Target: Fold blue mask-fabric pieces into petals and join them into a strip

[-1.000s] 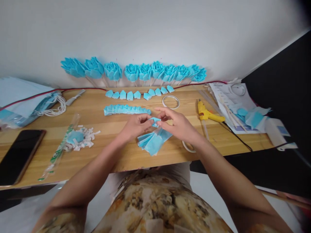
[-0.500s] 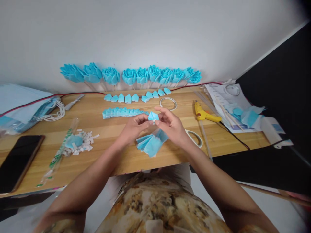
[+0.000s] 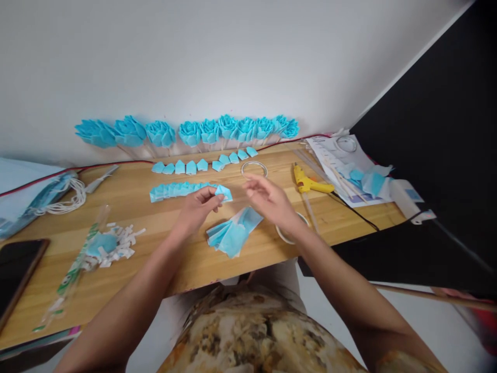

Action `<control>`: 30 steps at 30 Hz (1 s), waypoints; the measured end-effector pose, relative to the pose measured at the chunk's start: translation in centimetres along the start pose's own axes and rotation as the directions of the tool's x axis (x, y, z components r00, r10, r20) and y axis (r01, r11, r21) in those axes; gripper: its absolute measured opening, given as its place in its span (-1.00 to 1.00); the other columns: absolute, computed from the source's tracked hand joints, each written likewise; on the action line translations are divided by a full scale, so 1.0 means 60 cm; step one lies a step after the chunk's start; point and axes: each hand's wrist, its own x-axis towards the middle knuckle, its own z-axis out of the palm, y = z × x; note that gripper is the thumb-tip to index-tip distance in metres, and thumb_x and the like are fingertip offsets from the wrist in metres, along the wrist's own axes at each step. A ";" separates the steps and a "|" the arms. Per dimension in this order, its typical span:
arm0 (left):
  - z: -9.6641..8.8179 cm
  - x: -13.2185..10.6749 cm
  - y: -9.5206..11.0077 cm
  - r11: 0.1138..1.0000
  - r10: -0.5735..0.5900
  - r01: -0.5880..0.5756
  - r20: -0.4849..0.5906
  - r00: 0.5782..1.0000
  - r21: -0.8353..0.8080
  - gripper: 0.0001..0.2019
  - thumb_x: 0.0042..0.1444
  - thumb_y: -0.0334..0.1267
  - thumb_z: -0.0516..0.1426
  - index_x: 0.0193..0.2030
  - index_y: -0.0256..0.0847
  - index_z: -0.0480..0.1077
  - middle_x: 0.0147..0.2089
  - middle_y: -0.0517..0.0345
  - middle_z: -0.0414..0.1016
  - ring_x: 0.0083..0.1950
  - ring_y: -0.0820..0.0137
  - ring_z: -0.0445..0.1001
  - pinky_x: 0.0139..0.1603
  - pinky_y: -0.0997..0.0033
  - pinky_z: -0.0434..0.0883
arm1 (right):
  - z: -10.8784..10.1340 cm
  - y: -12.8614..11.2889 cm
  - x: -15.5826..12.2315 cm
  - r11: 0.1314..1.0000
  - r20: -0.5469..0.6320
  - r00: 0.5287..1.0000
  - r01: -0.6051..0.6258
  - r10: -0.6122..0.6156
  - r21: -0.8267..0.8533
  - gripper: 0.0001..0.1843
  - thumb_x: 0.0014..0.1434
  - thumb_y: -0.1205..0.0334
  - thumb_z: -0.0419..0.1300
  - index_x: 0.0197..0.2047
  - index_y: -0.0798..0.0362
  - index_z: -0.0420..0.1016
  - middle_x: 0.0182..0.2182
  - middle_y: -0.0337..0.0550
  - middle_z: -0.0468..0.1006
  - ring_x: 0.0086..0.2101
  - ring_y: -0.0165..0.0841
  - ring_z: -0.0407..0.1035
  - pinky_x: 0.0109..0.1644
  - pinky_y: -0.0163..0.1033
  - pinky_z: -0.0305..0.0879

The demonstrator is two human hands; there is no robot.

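Note:
A small folded blue petal (image 3: 225, 194) is pinched between the thumb and fingers of my left hand (image 3: 195, 208). It sits at the right end of an overlapping row of similar petals (image 3: 174, 191); whether it touches them I cannot tell. My right hand (image 3: 274, 203) is apart from the petal, over the table, with bent, slightly blurred fingers and nothing visible in them. Below both hands lies a fanned stack of blue fabric pieces (image 3: 233, 237). A roll of tape (image 3: 265, 169) lies just beyond my right hand, and a second roll (image 3: 284, 237) is partly under my right wrist.
Blue flowers on sticks (image 3: 161, 134) lean along the wall behind a line of loose petals (image 3: 179, 167). A yellow glue gun (image 3: 310, 183) lies right, near papers (image 3: 330, 155). White scraps (image 3: 124, 243), a phone (image 3: 19, 274) and white cords (image 3: 72, 197) are left.
My right hand has let go of the petal and moved away to the right. My left hand keeps the petal, now tilted. The camera view has shifted, moving the table things leftward.

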 end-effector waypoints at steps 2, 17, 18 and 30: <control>-0.002 0.000 0.003 1.000 -0.006 0.006 0.001 1.000 -0.029 -0.78 -0.01 -0.12 0.33 -0.39 -0.22 0.47 -0.41 0.19 0.51 -0.41 0.48 0.39 -0.30 0.43 0.35 | -0.049 0.015 0.007 0.990 -0.111 0.993 0.015 -0.031 -0.142 -0.58 0.27 0.17 0.13 0.16 0.04 0.47 -0.08 -0.05 0.63 -0.10 -0.29 0.50 -0.08 -0.17 0.43; -0.009 0.015 -0.010 0.656 0.379 -0.317 0.065 0.923 0.685 -0.69 0.21 -0.15 0.18 0.01 -0.22 0.56 0.00 -0.15 0.59 0.05 0.09 0.51 0.15 0.10 0.32 | -0.114 0.083 0.097 0.566 0.363 0.931 0.321 -0.040 -0.760 -0.78 0.27 0.35 0.16 -0.07 0.15 0.59 -0.04 0.07 0.61 0.03 -0.12 0.39 0.10 -0.08 0.29; -0.008 0.012 0.000 0.604 0.446 -0.358 0.070 0.892 0.712 -0.71 0.23 -0.16 0.16 0.00 -0.22 0.57 0.07 -0.17 0.56 0.13 0.06 0.47 0.21 0.07 0.29 | -0.114 0.075 0.099 0.591 0.383 0.923 0.332 -0.042 -0.736 -0.80 0.28 0.34 0.16 -0.10 0.14 0.60 -0.07 0.05 0.62 0.00 -0.14 0.41 0.06 -0.11 0.29; 0.040 0.025 0.051 0.739 0.246 -0.388 0.316 0.916 0.551 -0.85 0.15 -0.24 0.18 -0.31 -0.14 0.61 -0.38 0.14 0.59 -0.39 0.38 0.41 -0.34 0.42 0.23 | -0.124 -0.038 0.037 0.603 0.455 0.830 0.550 -0.321 -0.577 -0.78 0.36 0.21 0.10 -0.05 0.01 0.56 -0.07 -0.05 0.61 -0.04 -0.18 0.43 -0.03 -0.12 0.31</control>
